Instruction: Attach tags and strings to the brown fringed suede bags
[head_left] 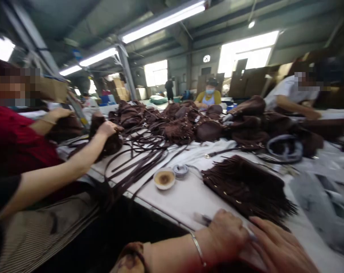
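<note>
My left hand, with a silver bangle at the wrist, is closed around a slim stick-like tool. The tool's pale end pokes out to the left and is blurred, so its kind is unclear. Close beside it on the right, my right hand has its fingers stretched out. Something pale and blurred lies between the two hands, partly hidden. Just beyond them rests a dark brown fringed leather bag with small metal studs. A white dish with brown residue sits to its left, near a small round container.
A heap of brown bags runs along the table, with long straps trailing over its edge. A co-worker's bare arm reaches in from the left onto a bag. Clear plastic lies at right. Other people work beyond.
</note>
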A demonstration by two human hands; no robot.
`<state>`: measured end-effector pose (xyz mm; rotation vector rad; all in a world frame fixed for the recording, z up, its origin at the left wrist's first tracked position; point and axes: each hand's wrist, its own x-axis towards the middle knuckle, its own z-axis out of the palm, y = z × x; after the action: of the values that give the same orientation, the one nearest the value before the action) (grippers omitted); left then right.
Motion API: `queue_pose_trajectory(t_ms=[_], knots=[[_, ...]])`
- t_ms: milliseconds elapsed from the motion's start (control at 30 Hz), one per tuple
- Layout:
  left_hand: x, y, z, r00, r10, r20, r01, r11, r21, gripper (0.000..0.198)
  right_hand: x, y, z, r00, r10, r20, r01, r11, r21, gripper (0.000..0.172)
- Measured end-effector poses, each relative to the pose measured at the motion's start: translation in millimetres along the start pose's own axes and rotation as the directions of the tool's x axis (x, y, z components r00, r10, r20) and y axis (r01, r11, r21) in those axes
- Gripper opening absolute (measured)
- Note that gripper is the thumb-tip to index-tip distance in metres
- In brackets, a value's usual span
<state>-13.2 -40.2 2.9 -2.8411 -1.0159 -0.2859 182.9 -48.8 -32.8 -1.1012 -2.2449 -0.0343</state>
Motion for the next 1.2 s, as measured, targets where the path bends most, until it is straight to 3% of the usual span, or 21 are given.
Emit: queue_pose_trajectory(t_ms=[100,200,333,500,600,667,733,800,933,1067,1133,1200], knots=[[-9,-2,-8.2,0.997,-0.058,-0.042,0.054,0.994,-0.098,0.014,-3,-10,-12,0.981,0.085,0.175,-0.081,0.996,-0.030,0.020],[-33,-11,-20.0,0.988,-0.143,-0.057,0.135,0.982,-0.129,0.017,0,-13,-11,0.972,0.129,0.197,-0.122,0.991,-0.047,0.020],[-53,-32,-25.3,0.961,-0.273,0.045,0.276,0.952,-0.131,0.015,5,-13,-16,0.962,0.139,0.236,-0.129,0.990,-0.059,0.018],[-40,-52,-26.3,0.989,-0.119,0.089,0.132,0.980,-0.149,0.011,22,-29,-19,0.952,0.132,0.275,-0.119,0.991,-0.065,0.016],[-32,-53,-32.0,0.990,-0.144,0.002,0.143,0.982,-0.123,0.016,31,-40,-13,0.945,0.105,0.311,-0.081,0.993,-0.089,0.009],[-34,-49,-36.0,0.949,-0.297,-0.111,0.287,0.953,-0.095,0.024,32,-43,-8,0.947,0.119,0.298,-0.087,0.989,-0.118,0.018],[-40,-42,-38.3,0.858,-0.484,-0.173,0.470,0.875,-0.116,0.028,30,-44,-5,0.955,0.155,0.255,-0.122,0.983,-0.138,0.020],[-44,-34,-37.7,0.796,-0.599,-0.087,0.578,0.794,-0.186,0.032,28,-45,-3,0.960,0.175,0.220,-0.147,0.980,-0.136,0.020],[-36,-28,-29.9,0.750,-0.629,0.207,0.662,0.716,-0.223,0.050,25,-48,0,0.971,0.118,0.207,-0.096,0.989,-0.113,0.018],[-12,-36,-24.5,0.666,-0.685,0.294,0.738,0.662,-0.131,0.042,25,-46,-1,0.966,0.019,0.258,-0.005,0.998,-0.057,0.016],[-3,-39,-24.5,0.689,-0.647,0.326,0.708,0.697,-0.113,0.029,29,-41,-7,0.962,0.007,0.272,-0.011,1.000,0.012,0.017],[0,-38,-25.4,0.760,-0.560,0.329,0.624,0.771,-0.128,0.022,38,-36,-16,0.973,0.024,0.231,-0.037,0.998,0.052,0.018]])
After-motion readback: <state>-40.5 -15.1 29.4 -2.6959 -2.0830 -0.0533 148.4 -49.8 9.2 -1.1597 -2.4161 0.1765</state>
